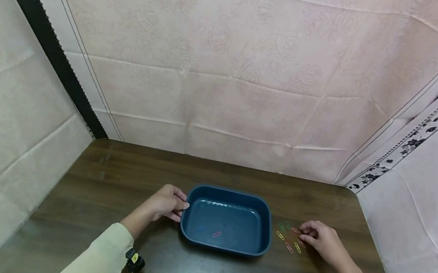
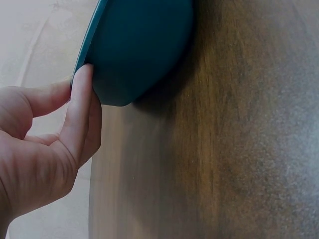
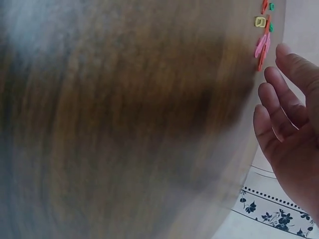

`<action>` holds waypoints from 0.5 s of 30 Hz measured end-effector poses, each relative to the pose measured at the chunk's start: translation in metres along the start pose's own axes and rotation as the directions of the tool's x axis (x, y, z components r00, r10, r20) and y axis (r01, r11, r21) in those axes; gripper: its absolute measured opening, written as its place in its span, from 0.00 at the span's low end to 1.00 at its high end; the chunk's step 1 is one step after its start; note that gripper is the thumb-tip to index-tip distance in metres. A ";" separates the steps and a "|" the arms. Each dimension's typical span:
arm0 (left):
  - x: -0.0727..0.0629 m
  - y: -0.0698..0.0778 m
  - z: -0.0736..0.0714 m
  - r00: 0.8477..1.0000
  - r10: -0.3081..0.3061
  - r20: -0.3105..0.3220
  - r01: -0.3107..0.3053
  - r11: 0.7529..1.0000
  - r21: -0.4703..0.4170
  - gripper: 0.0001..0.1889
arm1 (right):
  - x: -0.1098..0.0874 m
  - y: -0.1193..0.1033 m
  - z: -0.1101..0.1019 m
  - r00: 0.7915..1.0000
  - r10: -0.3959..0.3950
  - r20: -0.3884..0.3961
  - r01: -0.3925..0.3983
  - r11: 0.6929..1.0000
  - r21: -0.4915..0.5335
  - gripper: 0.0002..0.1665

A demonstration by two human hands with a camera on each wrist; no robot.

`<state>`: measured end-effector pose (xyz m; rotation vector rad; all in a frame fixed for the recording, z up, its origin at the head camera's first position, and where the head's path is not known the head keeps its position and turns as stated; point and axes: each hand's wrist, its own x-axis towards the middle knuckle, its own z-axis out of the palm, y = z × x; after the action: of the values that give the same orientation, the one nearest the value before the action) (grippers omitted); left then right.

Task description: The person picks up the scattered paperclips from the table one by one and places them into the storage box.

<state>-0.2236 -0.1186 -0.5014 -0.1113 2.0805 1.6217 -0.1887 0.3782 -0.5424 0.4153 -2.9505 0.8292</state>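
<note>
A left hand (image 1: 168, 203) pinches a blue tray (image 1: 234, 198). The right hand (image 1: 325, 241), thumb and fingers apart, hovers beside paper clips (image 1: 298, 248).

A: Is there any text, brand or number you can read in your three views?

B: None that you can read; on the black device (image 1: 135, 260) at your left wrist sits a yellow patch (image 1: 135, 257), too small in the head view for you to tell whether it bears a mark.

A: And the dark print on the border (image 1: 434, 125) of the cloth to your right; do you take that for lettering?

B: No; in your right wrist view you can see it is flowers and a row of dots, a pattern rather than writing.
</note>
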 end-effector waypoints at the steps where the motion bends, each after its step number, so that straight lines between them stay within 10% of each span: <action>1: 0.000 0.000 0.000 1.000 -0.001 0.000 0.001 1.000 0.000 0.13 | 0.000 0.000 0.001 1.000 -0.002 -0.002 0.002 1.000 -0.005 0.07; 15: 0.000 0.000 0.000 1.000 0.004 0.001 -0.004 1.000 -0.001 0.14 | 0.000 0.002 0.007 1.000 0.031 0.000 -0.031 0.997 -0.066 0.08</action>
<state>-0.2239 -0.1189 -0.5015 -0.1065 2.0800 1.6246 -0.1887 0.3761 -0.5493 0.3675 -2.9821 0.7329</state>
